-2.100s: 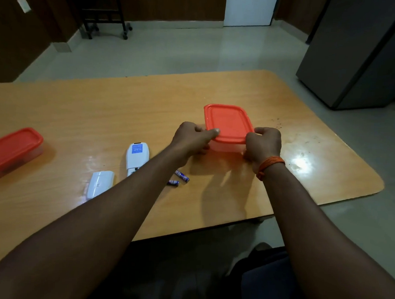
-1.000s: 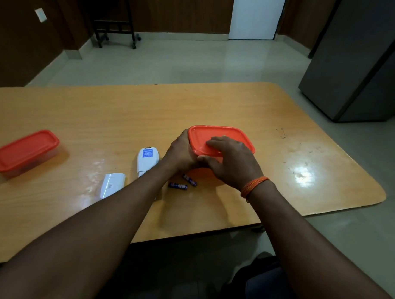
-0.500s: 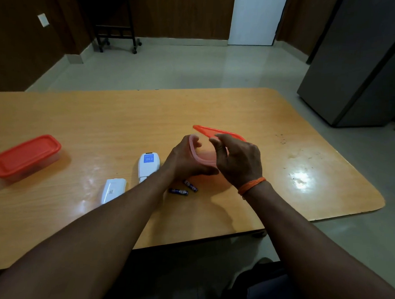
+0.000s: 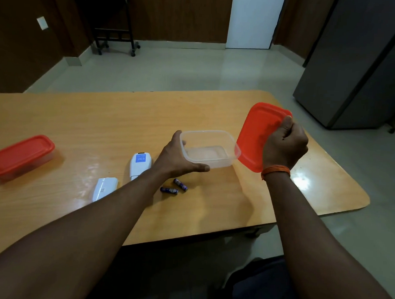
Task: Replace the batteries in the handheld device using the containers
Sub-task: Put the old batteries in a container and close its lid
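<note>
A clear plastic container (image 4: 211,149) stands uncovered on the wooden table (image 4: 126,115), and it looks empty. My left hand (image 4: 177,158) grips its left wall. My right hand (image 4: 284,144) holds the container's red lid (image 4: 254,138) tilted upright just to the right of it, above the table. Two blue batteries (image 4: 174,187) lie loose on the table below my left hand. The white handheld device (image 4: 140,165) lies left of my left wrist, and its white battery cover (image 4: 104,188) lies apart, nearer the front edge.
A second container with a red lid (image 4: 20,155) sits closed at the table's far left. A grey cabinet (image 4: 356,65) stands on the floor to the right, and a dark wheeled cart (image 4: 113,32) is by the back wall.
My right hand has peeled the red lid off the clear container and swung it up and to the right. My left hand stays on the container.
</note>
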